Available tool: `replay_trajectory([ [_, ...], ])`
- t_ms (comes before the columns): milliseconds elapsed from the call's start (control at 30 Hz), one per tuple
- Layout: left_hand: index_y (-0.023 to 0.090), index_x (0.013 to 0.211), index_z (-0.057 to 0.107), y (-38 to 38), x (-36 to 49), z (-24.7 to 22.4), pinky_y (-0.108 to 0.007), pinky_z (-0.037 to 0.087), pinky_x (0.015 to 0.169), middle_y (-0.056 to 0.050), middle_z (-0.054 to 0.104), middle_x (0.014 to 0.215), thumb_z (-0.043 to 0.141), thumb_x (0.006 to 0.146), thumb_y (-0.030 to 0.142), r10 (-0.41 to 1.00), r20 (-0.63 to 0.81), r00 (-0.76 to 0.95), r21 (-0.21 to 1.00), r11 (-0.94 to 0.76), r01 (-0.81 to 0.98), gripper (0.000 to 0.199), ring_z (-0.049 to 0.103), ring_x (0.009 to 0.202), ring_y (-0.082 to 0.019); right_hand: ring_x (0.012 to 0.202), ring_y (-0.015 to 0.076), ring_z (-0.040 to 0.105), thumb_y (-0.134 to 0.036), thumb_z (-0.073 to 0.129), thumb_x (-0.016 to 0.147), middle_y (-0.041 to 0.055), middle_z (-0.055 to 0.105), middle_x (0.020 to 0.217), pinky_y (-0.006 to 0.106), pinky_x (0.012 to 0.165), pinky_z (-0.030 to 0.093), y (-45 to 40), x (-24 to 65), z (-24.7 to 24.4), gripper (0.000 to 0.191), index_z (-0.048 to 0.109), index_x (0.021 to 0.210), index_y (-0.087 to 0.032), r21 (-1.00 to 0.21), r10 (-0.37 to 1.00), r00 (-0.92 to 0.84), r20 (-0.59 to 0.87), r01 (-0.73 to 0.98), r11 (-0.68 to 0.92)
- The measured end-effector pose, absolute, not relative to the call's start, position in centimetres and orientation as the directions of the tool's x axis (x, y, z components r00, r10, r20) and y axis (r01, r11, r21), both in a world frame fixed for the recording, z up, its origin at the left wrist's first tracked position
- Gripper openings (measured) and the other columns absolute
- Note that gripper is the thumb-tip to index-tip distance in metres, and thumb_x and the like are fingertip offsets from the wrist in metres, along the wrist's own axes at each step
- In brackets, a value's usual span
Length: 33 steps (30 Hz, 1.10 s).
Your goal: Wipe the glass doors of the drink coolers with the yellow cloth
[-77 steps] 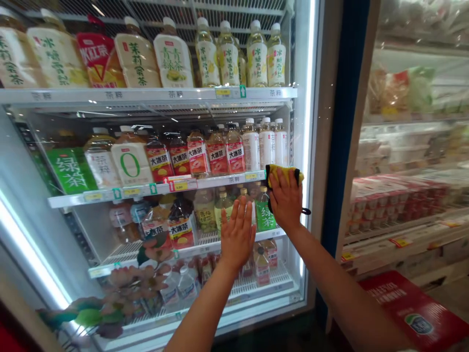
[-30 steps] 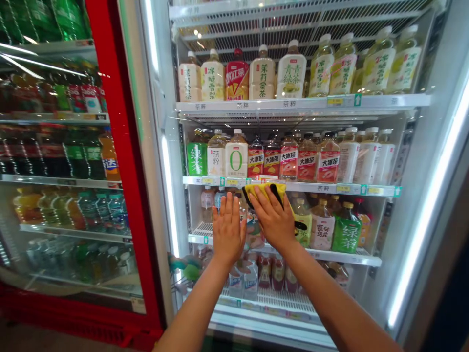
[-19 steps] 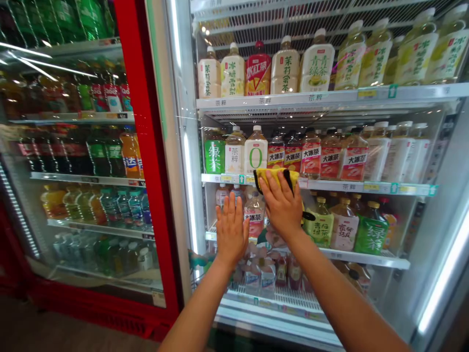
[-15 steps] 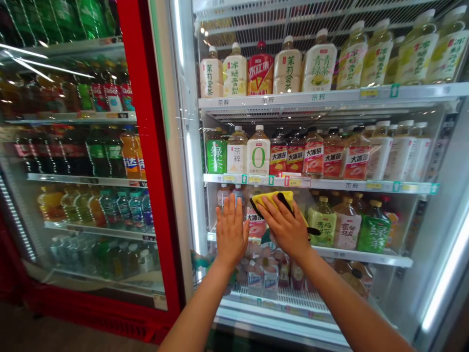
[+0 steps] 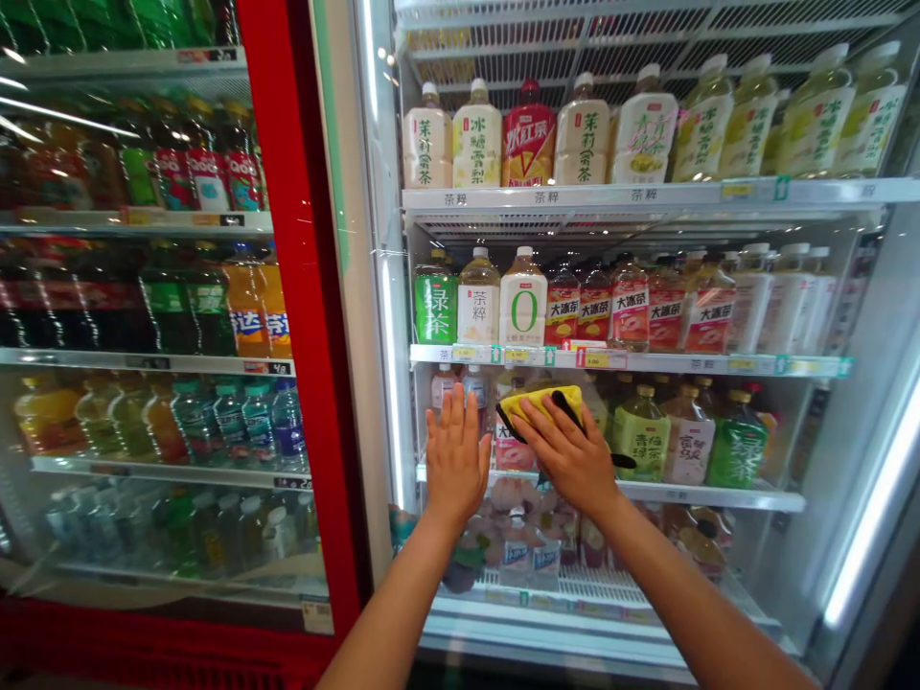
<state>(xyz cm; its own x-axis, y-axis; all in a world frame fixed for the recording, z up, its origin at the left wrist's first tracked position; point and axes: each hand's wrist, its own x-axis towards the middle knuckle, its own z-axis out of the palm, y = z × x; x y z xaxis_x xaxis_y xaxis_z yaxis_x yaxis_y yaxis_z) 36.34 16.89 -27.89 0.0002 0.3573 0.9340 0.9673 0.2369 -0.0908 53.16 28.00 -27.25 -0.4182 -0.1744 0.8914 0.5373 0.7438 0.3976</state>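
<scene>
My left hand lies flat against the glass door of the white cooler, fingers stretched upward and holding nothing. To its right, my right hand presses a folded yellow cloth with black edging to the same glass, fingers spread over it. Behind the glass, both hands overlap the view of the lower shelf with its bottles. A green-labelled tea bottle shows to the right of my right hand.
Tea bottles stand on the upper shelf and the middle shelf. At the left is a red-framed cooler with more drinks. A lit strip runs down the right side.
The view has shifted a little, so the coolers sit slightly farther right. Both hands stay in nearly the same place, and the cloth is still under my right hand.
</scene>
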Motion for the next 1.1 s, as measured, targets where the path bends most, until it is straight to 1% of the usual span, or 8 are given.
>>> replay_trajectory([
  [233, 0.02, 0.165, -0.003, 15.5, 33.8, -27.3, -0.058, 0.023, 0.127, -0.015, 0.018, 0.17, 0.046, 0.103, 0.023, 0.358, 0.934, -0.005, -0.072, 0.203, 0.977, 0.079, 0.013, 0.158, -0.029, 0.155, 0.0266, 0.031, -0.021, 0.056, 0.096, 0.0063, 0.05, 0.157, 0.053, 0.129, 0.007, 26.9, 49.2, -23.0, 0.058, 0.047, 0.153, -0.027, 0.196, -0.062, -0.222, 0.973, 0.656, 0.728],
  [300, 0.019, 0.165, -0.003, 15.0, 33.1, -27.4, -0.058, 0.024, 0.127, -0.015, 0.018, 0.17, 0.046, 0.103, 0.023, 0.355, 0.935, -0.01, -0.071, 0.213, 0.974, 0.079, 0.014, 0.158, -0.029, 0.154, 0.0257, 0.032, -0.021, 0.055, 0.097, 0.0058, 0.051, 0.156, 0.052, 0.129, 0.007, 25.9, 47.7, -23.9, 0.057, 0.047, 0.153, -0.027, 0.21, -0.059, -0.248, 0.967, 0.646, 0.734],
  [467, 0.017, 0.165, -0.002, 14.2, 31.9, -28.0, -0.057, 0.023, 0.127, -0.016, 0.022, 0.169, 0.048, 0.103, 0.022, 0.359, 0.933, 0.027, -0.107, 0.205, 0.973, 0.079, 0.014, 0.158, -0.029, 0.149, 0.0201, 0.042, -0.023, 0.05, 0.101, 0.0011, 0.059, 0.149, 0.046, 0.13, 0.006, 24.8, 48.2, -27.5, 0.047, 0.054, 0.148, -0.029, 0.371, -0.127, -0.423, 0.897, 0.564, 0.738],
  [700, 0.018, 0.164, -0.002, 13.2, 30.5, -28.1, -0.062, 0.012, 0.128, -0.017, 0.019, 0.169, 0.051, 0.102, 0.026, 0.362, 0.932, -0.021, -0.058, 0.206, 0.977, 0.083, 0.011, 0.158, -0.03, 0.156, 0.0261, 0.027, -0.02, 0.051, 0.098, 0.0044, 0.048, 0.159, 0.055, 0.129, 0.008, 23.1, 43.8, -23.6, 0.054, 0.049, 0.152, -0.026, 0.172, -0.007, -0.247, 0.969, 0.656, 0.735],
  [767, 0.018, 0.165, 0.0, 12.6, 29.6, -27.9, -0.063, 0.01, 0.128, -0.017, 0.019, 0.169, 0.052, 0.102, 0.027, 0.358, 0.933, -0.033, -0.052, 0.224, 0.973, 0.082, 0.011, 0.158, -0.03, 0.157, 0.0247, 0.026, -0.02, 0.051, 0.098, 0.0042, 0.048, 0.159, 0.054, 0.129, 0.007, 22.4, 43.1, -24.4, 0.056, 0.047, 0.153, -0.027, 0.203, -0.012, -0.287, 0.958, 0.646, 0.736],
  [933, 0.018, 0.165, 0.001, 11.2, 27.1, -27.7, -0.064, 0.012, 0.127, -0.017, 0.019, 0.168, 0.052, 0.102, 0.027, 0.358, 0.934, -0.025, -0.073, 0.26, 0.963, 0.081, 0.013, 0.158, -0.032, 0.154, 0.019, 0.031, -0.023, 0.051, 0.1, 0.0004, 0.054, 0.154, 0.046, 0.13, 0.008, 22.4, 44.9, -26.6, 0.054, 0.045, 0.154, -0.029, 0.413, -0.113, -0.501, 0.858, 0.541, 0.732],
  [1000, 0.018, 0.165, 0.001, 10.9, 26.3, -27.6, -0.064, 0.015, 0.127, -0.017, 0.018, 0.169, 0.051, 0.102, 0.027, 0.358, 0.933, -0.034, -0.067, 0.267, 0.961, 0.081, 0.012, 0.158, -0.032, 0.154, 0.0196, 0.031, -0.023, 0.052, 0.1, 0.0003, 0.054, 0.155, 0.047, 0.13, 0.008, 22.5, 44.3, -25.2, 0.055, 0.045, 0.154, -0.031, 0.402, -0.111, -0.48, 0.87, 0.559, 0.726],
  [1100, 0.017, 0.164, 0.001, 10.4, 25.4, -27.6, -0.06, 0.023, 0.126, -0.018, 0.016, 0.169, 0.049, 0.102, 0.026, 0.365, 0.93, -0.052, -0.044, 0.251, 0.967, 0.079, 0.012, 0.158, -0.032, 0.156, 0.0233, 0.027, -0.023, 0.052, 0.099, 0.0026, 0.049, 0.158, 0.052, 0.129, 0.006, 21.8, 41.3, -22.8, 0.058, 0.043, 0.156, -0.03, 0.284, -0.069, -0.342, 0.937, 0.634, 0.719],
])
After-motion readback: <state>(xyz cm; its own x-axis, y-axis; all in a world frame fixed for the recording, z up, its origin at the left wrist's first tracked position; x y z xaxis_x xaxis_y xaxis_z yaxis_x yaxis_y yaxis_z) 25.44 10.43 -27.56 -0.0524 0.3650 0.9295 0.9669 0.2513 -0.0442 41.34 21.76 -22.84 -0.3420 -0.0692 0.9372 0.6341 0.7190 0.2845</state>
